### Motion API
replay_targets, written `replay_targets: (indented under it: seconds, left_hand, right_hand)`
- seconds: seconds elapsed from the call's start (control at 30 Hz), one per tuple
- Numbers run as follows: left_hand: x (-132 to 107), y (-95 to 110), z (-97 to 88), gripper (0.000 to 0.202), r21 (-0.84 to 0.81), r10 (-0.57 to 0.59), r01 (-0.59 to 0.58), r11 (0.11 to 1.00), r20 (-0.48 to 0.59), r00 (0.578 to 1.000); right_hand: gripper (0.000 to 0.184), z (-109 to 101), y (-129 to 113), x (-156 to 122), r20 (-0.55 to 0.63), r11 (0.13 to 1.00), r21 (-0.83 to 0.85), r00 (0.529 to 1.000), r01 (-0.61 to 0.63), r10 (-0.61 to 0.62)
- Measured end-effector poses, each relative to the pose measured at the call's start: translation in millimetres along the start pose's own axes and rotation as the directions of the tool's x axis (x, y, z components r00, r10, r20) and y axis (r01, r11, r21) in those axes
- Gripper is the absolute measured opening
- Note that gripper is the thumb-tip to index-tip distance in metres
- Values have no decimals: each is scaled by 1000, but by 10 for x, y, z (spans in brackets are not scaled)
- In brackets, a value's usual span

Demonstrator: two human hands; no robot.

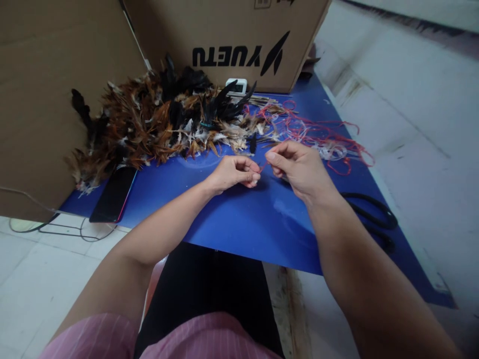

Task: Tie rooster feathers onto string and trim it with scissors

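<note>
Between my two hands runs a short length of thin red string (263,167). My left hand (239,172) is closed, thumb and fingers pinching one end of it. A little higher and to the right, my right hand (294,162) pinches the string too, its fingers curled. Both hands hover over the blue tabletop (239,219). Just beyond my right hand lies a loose tangle of red and white strings (299,127). A large heap of brown, black and white feathers (149,119) spreads behind my left hand.
A phone (114,194) lies at the table's left edge. Cardboard boxes (164,30) stand behind and left of the feathers, with a small white device (236,86) before one. Black-handled scissors (370,212) appear partly hidden beside my right forearm. A white wall (407,99) borders the right.
</note>
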State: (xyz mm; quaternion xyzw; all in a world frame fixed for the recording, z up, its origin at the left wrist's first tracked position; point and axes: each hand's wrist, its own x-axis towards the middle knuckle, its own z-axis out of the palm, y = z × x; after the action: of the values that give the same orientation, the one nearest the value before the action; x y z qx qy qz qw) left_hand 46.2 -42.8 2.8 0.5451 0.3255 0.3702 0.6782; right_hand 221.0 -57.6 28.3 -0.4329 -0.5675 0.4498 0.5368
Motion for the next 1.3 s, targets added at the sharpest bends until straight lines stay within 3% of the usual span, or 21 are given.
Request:
replay_targets:
  seconds: [0.37, 0.8, 1.3]
  left_hand:
    - [-22, -1, -12, 50, -48, -41, 40, 998, -24, 999]
    - [-1, -25, -17, 53, -130, -66, 55, 990, -84, 994]
    - [-16, -10, 32, 49, -49, -39, 36, 998, -54, 998]
  right_hand:
    - [33, -31, 9, 13, 10, 993, 60, 995, -98, 98]
    - [36, -13, 44, 30, -63, 968, 142, 974, -208, 219]
    - [36, 3, -26, -19, -23, 987, 79, 989, -141, 143]
